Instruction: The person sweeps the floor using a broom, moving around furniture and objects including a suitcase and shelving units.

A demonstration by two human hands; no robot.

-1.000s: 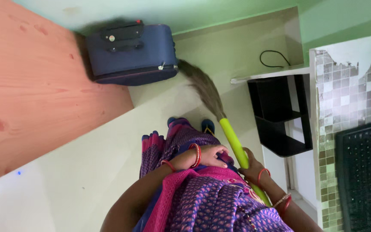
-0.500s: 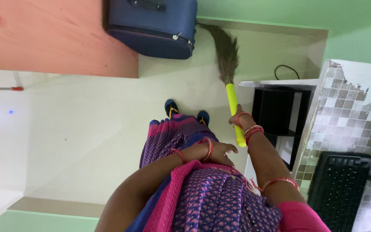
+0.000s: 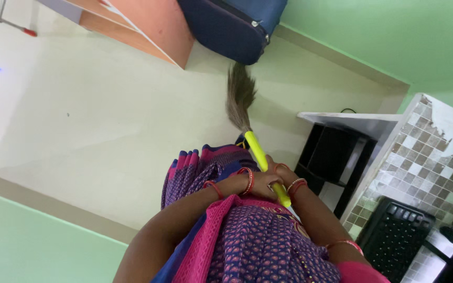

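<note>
My right hand (image 3: 285, 177) grips the yellow-green handle of a broom (image 3: 258, 153), close in front of my waist. The broom's brown bristles (image 3: 239, 97) point away from me onto the pale floor, just short of a blue suitcase (image 3: 232, 26). My left hand (image 3: 258, 183), with red bangles at the wrist, presses against the purple and pink sari (image 3: 211, 167) at my waist. Its fingers are curled on the cloth, right next to the handle. One of my feet, in a blue sandal, shows beside the handle.
An orange wooden panel (image 3: 153, 23) stands by the suitcase at the top. A black open shelf (image 3: 331, 157) sits under a white ledge on the right, next to a tiled counter (image 3: 420, 157) with a black keyboard (image 3: 394, 236). Green walls border the floor.
My right hand pulled the broom back from the far corner by the suitcase toward my feet. That hand now sits next to my left hand. The view swung left.
</note>
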